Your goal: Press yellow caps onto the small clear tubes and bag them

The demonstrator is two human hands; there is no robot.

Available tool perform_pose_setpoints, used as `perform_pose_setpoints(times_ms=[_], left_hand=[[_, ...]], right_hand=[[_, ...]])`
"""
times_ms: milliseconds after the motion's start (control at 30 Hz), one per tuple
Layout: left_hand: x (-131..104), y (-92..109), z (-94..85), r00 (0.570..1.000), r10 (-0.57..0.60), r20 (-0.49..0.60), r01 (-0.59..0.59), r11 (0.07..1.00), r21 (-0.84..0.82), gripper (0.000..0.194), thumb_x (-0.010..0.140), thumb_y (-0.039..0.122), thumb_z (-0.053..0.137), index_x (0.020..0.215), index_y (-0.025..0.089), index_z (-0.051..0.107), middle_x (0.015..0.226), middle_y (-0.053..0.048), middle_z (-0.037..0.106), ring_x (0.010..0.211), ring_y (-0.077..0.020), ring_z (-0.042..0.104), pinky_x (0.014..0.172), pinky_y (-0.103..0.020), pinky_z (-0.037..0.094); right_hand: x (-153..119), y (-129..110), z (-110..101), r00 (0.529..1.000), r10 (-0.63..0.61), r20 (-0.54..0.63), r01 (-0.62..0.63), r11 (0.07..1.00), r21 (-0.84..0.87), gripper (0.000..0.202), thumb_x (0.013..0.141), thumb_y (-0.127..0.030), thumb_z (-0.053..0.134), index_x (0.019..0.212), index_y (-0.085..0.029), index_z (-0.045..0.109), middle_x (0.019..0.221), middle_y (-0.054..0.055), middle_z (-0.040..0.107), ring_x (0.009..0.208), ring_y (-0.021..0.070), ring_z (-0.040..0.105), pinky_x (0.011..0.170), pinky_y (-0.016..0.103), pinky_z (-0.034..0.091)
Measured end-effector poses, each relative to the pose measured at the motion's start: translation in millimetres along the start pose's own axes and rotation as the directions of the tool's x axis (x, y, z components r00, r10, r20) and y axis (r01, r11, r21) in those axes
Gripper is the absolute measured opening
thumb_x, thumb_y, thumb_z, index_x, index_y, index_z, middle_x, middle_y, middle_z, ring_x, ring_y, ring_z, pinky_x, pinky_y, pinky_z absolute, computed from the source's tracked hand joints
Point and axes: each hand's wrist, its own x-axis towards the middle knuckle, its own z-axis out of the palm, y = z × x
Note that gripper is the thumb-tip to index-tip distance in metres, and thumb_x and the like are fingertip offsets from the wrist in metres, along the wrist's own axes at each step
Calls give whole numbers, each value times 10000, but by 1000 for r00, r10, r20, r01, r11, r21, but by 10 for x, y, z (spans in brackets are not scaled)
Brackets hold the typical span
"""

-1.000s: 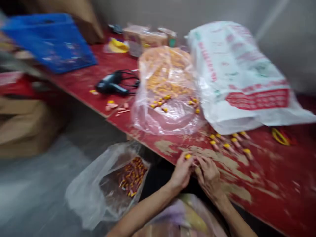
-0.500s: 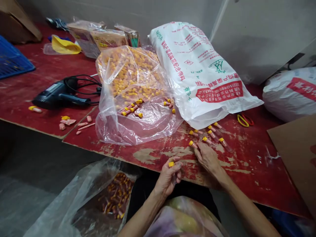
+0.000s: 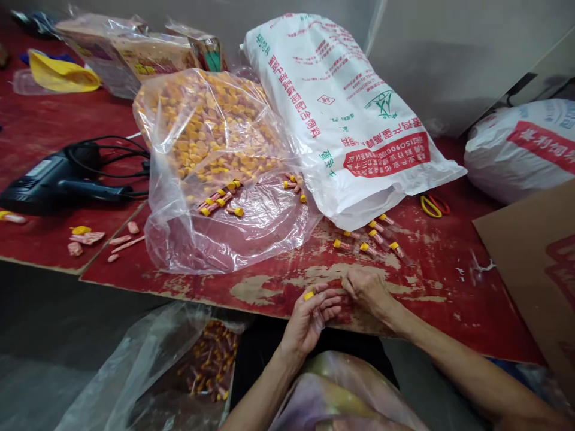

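Observation:
Under the thumb of my left hand point(image 3: 312, 314) is a clear tube with a yellow cap point(image 3: 308, 296); the other fingers are spread toward the right. My right hand point(image 3: 366, 290) is closed just beside those fingertips, pinching a small yellow-topped piece that its fingers mostly cover. Several yellow-capped tubes point(image 3: 369, 250) with pinkish contents lie on the red table point(image 3: 287, 293) beyond my right hand. A clear plastic bag point(image 3: 211, 137) full of yellow-capped pieces stands to the left, with a few loose tubes point(image 3: 220, 200) at its mouth.
A white printed sack point(image 3: 354, 120) leans at the back. Yellow-and-red scissors point(image 3: 433, 206) lie right of it, near a cardboard box point(image 3: 534, 251). At the left is a dark heat gun point(image 3: 58, 179) with a cable. Below the table edge hangs an open bag of tubes point(image 3: 211, 359).
My right hand has drawn back from the loose tubes toward my left hand, and one tube is gone from the table there. My left fingers have spread. The view has shifted right.

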Motion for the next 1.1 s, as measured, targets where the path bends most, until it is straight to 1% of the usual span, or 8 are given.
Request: perform_pose_setpoints(times_ms=[133, 233, 333, 400, 533, 767, 967, 1100], left_hand=[[13, -11, 28, 1000, -26, 7, 26, 997, -71, 378, 692, 133, 709, 1037, 138, 556, 1079, -122, 651, 959, -220, 650, 780, -310, 555], [6, 27, 19, 1000, -3, 17, 6, 989, -149, 355, 685, 121, 685, 1020, 145, 569, 932, -74, 670, 807, -160, 654, 678, -249, 544], [-12, 89, -6, 999, 34, -39, -38, 990, -134, 367, 665, 131, 689, 1013, 133, 572, 789, -39, 650, 667, -136, 627, 626, -251, 533], [-29, 112, -24, 998, 46, -39, -50, 994, -101, 392, 665, 152, 696, 1033, 137, 561, 774, -26, 635, 638, -141, 615, 627, -289, 538], [-64, 82, -52, 999, 54, -1, -54, 995, -86, 412, 661, 163, 717, 1037, 153, 549, 767, -3, 610, 599, -125, 583, 572, -276, 515], [-69, 48, -71, 1000, 20, 18, -19, 999, -33, 390, 646, 152, 720, 1001, 130, 559, 728, -15, 624, 613, -141, 605, 571, -266, 529], [-36, 53, -37, 1000, -3, 10, 3, 1000, -6, 351, 654, 129, 712, 964, 114, 549, 777, -74, 674, 673, -178, 658, 596, -259, 548], [-10, 51, 0, 1000, -17, -19, 17, 1000, -15, 325, 685, 130, 704, 976, 121, 558, 790, -59, 669, 654, -163, 655, 596, -265, 557]], right_hand=[[-79, -172, -68, 981, -10, -194, 55, 973, 225, 372, 1015, -296, 273, 879, -157, 590, 751, 51, 603, 659, 153, 561, 616, 256, 400], [-113, -440, -139, 959, -116, -257, 196, 931, 308, 315, 1016, -311, 313, 1069, -159, 584, 946, 80, 619, 842, 182, 574, 748, 286, 440], [19, -455, -202, 939, -166, -301, 224, 960, 171, 322, 991, -284, 339, 1120, -120, 584, 1002, 116, 581, 903, 221, 534, 778, 321, 424], [208, -296, -222, 944, -43, -328, 44, 999, -5, 303, 963, -225, 368, 1134, -94, 580, 1016, 136, 559, 919, 241, 506, 779, 335, 401], [573, 21, -190, 970, 136, -202, -197, 927, -320, 202, 911, -226, 495, 1038, -112, 604, 1027, 144, 547, 912, 279, 464, 767, 368, 342], [404, -40, -409, 992, 95, 78, -79, 980, -184, 184, 945, -238, 431, 903, -151, 589, 826, 65, 610, 724, 185, 533, 632, 277, 304], [297, -168, -649, 897, 157, 414, -25, 951, -307, 236, 887, -231, 475, 746, -151, 645, 677, 100, 649, 596, 205, 584, 517, 275, 250], [341, -298, -497, 902, 147, 405, -32, 960, -277, 216, 870, -145, 481, 787, -129, 680, 726, 123, 667, 615, 224, 605, 500, 275, 310]])
